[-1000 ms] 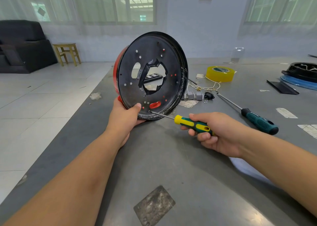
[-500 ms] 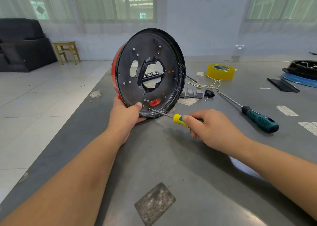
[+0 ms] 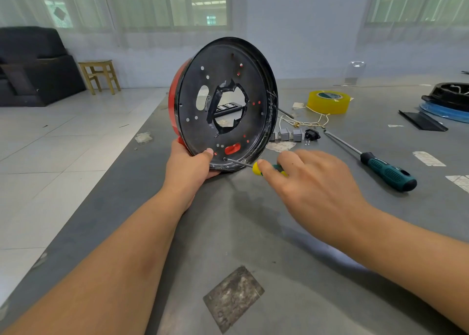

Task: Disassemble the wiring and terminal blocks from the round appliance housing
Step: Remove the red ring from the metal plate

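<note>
On the grey tabletop (image 3: 253, 233), the left hand (image 3: 189, 165) grips the upright round housing (image 3: 223, 103) while the right hand (image 3: 304, 179) pinches a yellow screwdriver (image 3: 258, 168), tip at a near-rim screw, likely needing turning next.

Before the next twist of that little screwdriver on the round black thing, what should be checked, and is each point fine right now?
1. Round housing stood on edge, steadied by left hand: ok.
2. Yellow-green screwdriver pinched by right hand: ok.
3. Tip at a hole near the lower rim: ok.
4. Tip seated in a screw head: cannot tell.
5. Left thumb close to the tip: not ok.
6. Removed grey terminal blocks out of the way: ok.
</note>
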A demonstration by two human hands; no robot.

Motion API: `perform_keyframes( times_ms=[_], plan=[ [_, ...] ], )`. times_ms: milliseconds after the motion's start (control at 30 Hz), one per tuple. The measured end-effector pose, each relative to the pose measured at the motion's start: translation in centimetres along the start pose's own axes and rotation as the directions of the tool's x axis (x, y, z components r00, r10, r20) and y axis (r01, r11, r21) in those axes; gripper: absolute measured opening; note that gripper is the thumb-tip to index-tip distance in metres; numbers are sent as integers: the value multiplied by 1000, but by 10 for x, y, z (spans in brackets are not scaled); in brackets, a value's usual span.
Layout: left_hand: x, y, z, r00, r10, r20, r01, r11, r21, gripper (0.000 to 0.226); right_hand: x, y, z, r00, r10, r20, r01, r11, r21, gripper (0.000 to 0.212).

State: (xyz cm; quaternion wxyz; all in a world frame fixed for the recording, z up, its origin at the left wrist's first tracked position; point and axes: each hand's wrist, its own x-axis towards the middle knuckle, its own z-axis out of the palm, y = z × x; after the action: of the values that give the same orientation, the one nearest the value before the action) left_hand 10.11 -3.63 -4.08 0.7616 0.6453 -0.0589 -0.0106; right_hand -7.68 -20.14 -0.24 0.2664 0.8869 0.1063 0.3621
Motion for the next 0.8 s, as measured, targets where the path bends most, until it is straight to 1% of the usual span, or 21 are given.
perform_keyframes(
  times_ms=[33, 100, 167, 233, 300, 367, 433, 567, 633, 667, 733, 800],
  plan=[
    [0, 0, 0, 1000, 1, 6, -1, 1000, 10, 43, 1, 3, 0, 999, -23, -33, 22, 1000, -18, 34],
    [-1, 0, 0, 1000, 6, 19, -6, 1000, 26, 42, 3, 6, 2, 996, -39, -76, 37, 999, -26, 25],
    [-1, 0, 0, 1000, 8, 23, -8, 1000, 11, 42, 2, 5, 6, 995, -21, -96, 22, 1000, 18, 20],
    [-1, -1, 0, 1000, 13, 21, -13, 1000, -1, 42, -2, 4, 13, 997, 37, -68, -27, 990, 139, 24],
    [0, -1, -1, 1000, 23, 13, -23, 1000, 5, 44, -6, 5, 19, 989, 148, 2, -139, 923, 360, 31],
    [1, -1, -2, 1000, 30, 2, -30, 1000, 2, 45, -7, 8, 23, 956, 278, 93, -282, 785, 551, 36],
    [2, -2, -2, 999, 34, -11, -34, 999, 1, 44, -7, 11, 28, 906, 385, 177, -396, 618, 679, 39],
    [5, -4, -3, 999, 34, -39, -34, 999, -12, 42, -6, 13, 32, 794, 514, 323, -523, 307, 795, 38],
    [6, -4, -3, 998, 34, -46, -35, 999, -17, 41, -7, 15, 35, 733, 542, 411, -540, 96, 836, 40],
    [6, -5, -4, 998, 36, -49, -37, 999, -22, 40, -8, 15, 36, 706, 553, 441, -536, 11, 844, 42],
    [6, -5, -4, 998, 40, -51, -42, 999, -31, 38, -9, 16, 39, 673, 552, 492, -521, -119, 845, 44],
    [6, -5, -4, 998, 45, -46, -46, 999, -23, 36, -8, 14, 42, 648, 512, 564, -493, -284, 823, 46]
  ],
)
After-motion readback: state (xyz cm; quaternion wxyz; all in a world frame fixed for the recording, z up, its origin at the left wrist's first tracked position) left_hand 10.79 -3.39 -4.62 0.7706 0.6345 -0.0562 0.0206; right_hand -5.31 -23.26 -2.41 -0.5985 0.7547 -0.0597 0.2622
